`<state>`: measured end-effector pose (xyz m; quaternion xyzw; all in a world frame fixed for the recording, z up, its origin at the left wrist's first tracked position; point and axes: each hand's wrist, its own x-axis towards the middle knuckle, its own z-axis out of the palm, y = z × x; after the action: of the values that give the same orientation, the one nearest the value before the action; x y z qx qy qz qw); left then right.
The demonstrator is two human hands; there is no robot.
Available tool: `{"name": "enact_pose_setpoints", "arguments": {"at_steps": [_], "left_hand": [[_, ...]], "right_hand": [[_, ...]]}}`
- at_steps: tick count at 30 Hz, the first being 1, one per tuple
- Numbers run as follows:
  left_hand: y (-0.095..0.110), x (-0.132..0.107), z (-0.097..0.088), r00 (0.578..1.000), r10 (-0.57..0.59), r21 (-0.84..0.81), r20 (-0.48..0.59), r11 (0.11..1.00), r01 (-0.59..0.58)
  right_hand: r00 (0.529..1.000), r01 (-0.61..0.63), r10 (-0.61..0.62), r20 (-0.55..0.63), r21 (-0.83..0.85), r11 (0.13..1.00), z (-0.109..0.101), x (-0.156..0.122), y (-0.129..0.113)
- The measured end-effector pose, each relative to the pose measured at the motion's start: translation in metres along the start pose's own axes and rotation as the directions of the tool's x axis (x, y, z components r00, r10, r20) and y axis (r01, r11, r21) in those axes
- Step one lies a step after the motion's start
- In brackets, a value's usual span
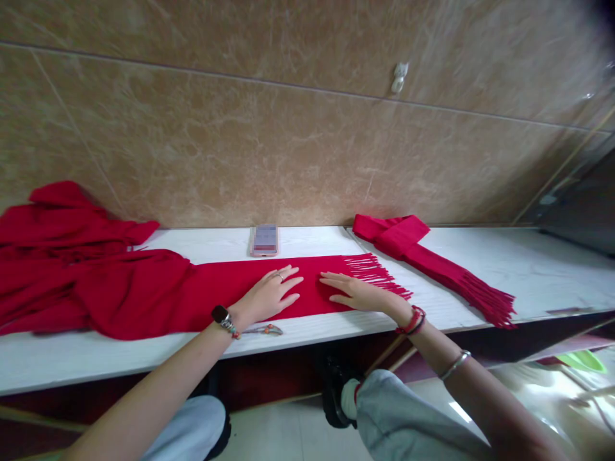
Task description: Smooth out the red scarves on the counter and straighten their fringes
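Observation:
A red fringed scarf (230, 288) lies stretched along the white shelf (528, 269), its fringe end pointing right. My left hand (271, 294) rests flat on the scarf, fingers spread, with a ring and a watch on that arm. My right hand (355, 291) also lies flat and open on the scarf, just left of the fringe, with red bracelets at the wrist. Neither hand grips the cloth.
A heap of red cloth (62, 256) sits at the left end of the shelf. A second folded red scarf (423, 256) lies at the right. A phone (264, 240) rests by the tiled wall. Small scissors (264, 330) lie near the shelf's front edge.

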<state>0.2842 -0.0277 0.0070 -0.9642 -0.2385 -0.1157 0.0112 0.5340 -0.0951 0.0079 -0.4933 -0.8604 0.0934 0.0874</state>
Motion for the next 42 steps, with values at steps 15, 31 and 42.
{"name": "enact_pose_setpoints", "arguments": {"at_steps": [15,31,42], "left_hand": [[0.051,0.022,-0.02,0.953,0.248,0.149,0.172,0.95,-0.274],[0.085,0.035,-0.011,0.985,0.116,0.323,0.126,0.934,-0.151],[0.091,0.033,-0.002,0.997,0.048,0.293,0.059,0.954,-0.063]], "right_hand": [[0.99,0.031,-0.068,-0.122,-0.279,0.96,-0.016,-0.055,-0.002],[0.903,0.063,-0.223,-0.366,-0.401,0.914,0.004,-0.056,0.015],[0.897,0.086,-0.25,-0.365,-0.411,0.907,-0.003,-0.054,0.009]]}}
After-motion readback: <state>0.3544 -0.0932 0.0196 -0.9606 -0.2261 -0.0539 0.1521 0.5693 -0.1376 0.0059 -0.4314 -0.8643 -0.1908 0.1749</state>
